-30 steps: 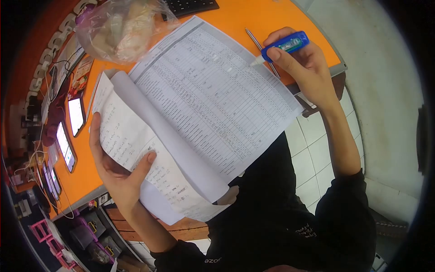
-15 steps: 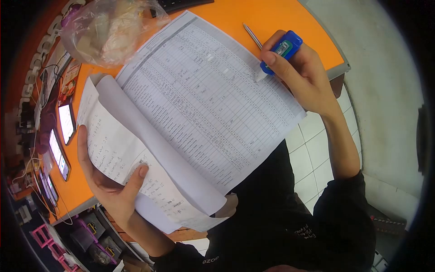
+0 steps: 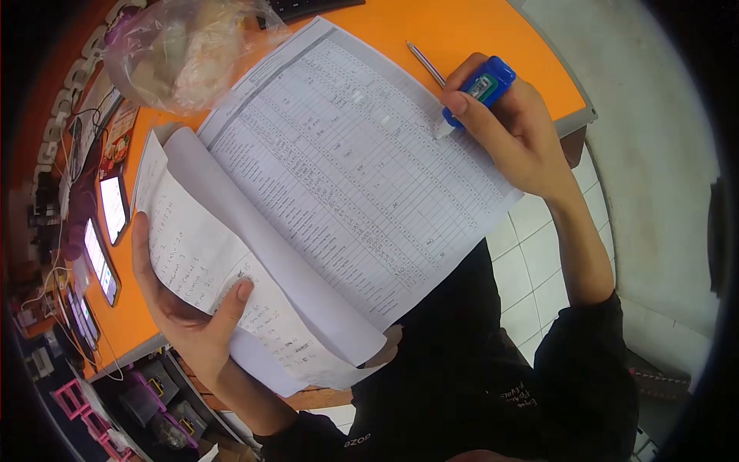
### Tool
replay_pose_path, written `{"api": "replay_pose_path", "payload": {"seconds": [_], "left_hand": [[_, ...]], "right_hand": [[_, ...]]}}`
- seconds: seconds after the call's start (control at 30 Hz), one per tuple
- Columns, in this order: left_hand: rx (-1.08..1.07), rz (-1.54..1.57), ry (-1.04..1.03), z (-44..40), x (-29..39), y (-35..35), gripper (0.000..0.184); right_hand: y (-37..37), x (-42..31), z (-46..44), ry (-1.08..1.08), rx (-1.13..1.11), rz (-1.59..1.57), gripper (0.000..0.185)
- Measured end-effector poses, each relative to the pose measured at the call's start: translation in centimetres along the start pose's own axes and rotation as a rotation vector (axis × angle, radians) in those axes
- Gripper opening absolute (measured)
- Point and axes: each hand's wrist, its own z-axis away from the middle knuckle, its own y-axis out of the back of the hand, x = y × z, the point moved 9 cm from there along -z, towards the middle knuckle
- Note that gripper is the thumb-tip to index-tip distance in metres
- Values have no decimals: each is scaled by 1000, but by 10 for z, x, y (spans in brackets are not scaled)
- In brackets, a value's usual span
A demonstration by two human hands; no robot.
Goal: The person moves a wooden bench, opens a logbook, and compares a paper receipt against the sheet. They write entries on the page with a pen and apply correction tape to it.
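Note:
A blue correction tape [image 3: 486, 83] is gripped in my right hand [image 3: 514, 131], its pale tip at the surface of a printed table sheet [image 3: 346, 169]. Small white patches and handwritten figures mark that sheet. A silver pen [image 3: 426, 63] sticks out beside my right fingers; whether they hold it I cannot tell. My left hand [image 3: 196, 327] is closed on a handwritten sheet [image 3: 204, 250], thumb on top and fingers behind it. Curled-back pages [image 3: 254, 223] bulge between this sheet and the printed one.
An orange desk [image 3: 531, 58] lies under the papers. A clear plastic bag [image 3: 192, 58] and a keyboard [image 3: 312, 6] are at the back. Phones with lit screens, such as this phone [image 3: 101, 262], lie at left. Pink racks [image 3: 73, 400] stand below; white floor tiles [image 3: 531, 254] show at right.
My right hand has shifted very slightly, with the correction tape and the pen's visible end moving a little. My left hand and the papers stay almost unchanged.

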Motion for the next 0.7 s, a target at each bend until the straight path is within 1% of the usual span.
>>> {"api": "replay_pose_path", "payload": {"seconds": [0.17,0.23,0.37,0.43,0.47,0.53,0.7], "left_hand": [[-5,1,15,0,0,-1,118],[12,22,21,0,1,-2,119],[5,13,17,0,0,-1,119],[3,-30,-3,0,2,-1,119],[1,-29,-5,0,3,-2,119],[10,-6,9,-1,2,-3,118],[19,0,26,0,0,-2,118]], "right_hand": [[-3,4,0,0,-7,-41,25],[2,1,-1,125,86,-6,28],[2,0,1,102,96,-25,28],[-1,1,2,15,24,16,28],[-1,2,1,15,26,17,28],[2,0,0,104,87,-11,27],[1,1,0,101,85,-30,26]]}}
